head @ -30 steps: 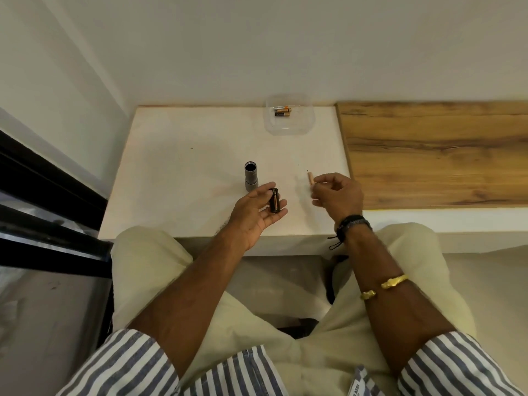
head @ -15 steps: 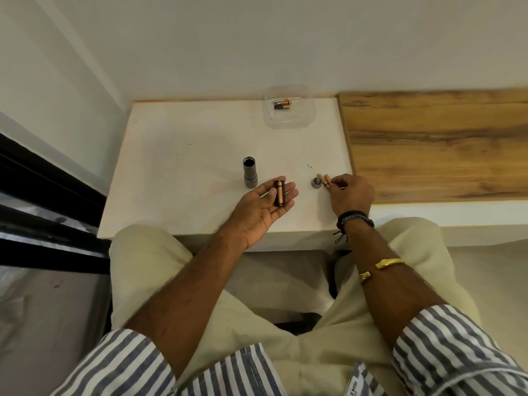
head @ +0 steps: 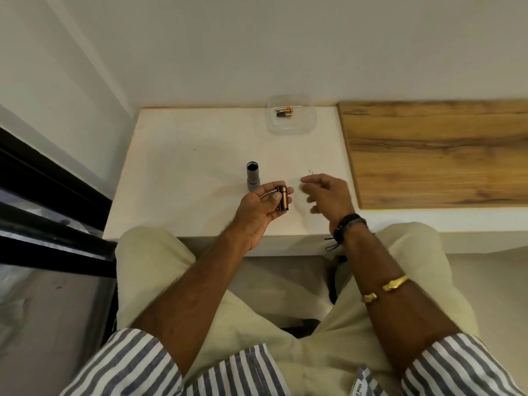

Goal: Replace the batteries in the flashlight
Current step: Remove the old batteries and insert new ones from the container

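Flashlight (head: 253,178) stood open on the worktop (head: 185,167) beside the left hand (head: 261,208), which gripped the battery holder (head: 282,199); right hand (head: 328,195) hovered slack, empty — swapping cells (head: 284,111) from the tray (head: 291,130) and reassembly seemingly remained.

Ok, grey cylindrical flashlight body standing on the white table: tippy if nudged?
Probably tips easily: the grey cylindrical flashlight body stands upright, tall and narrow. Once down, its round shape would likely roll on the smooth white table. The open, seemingly empty top suggests it's light.
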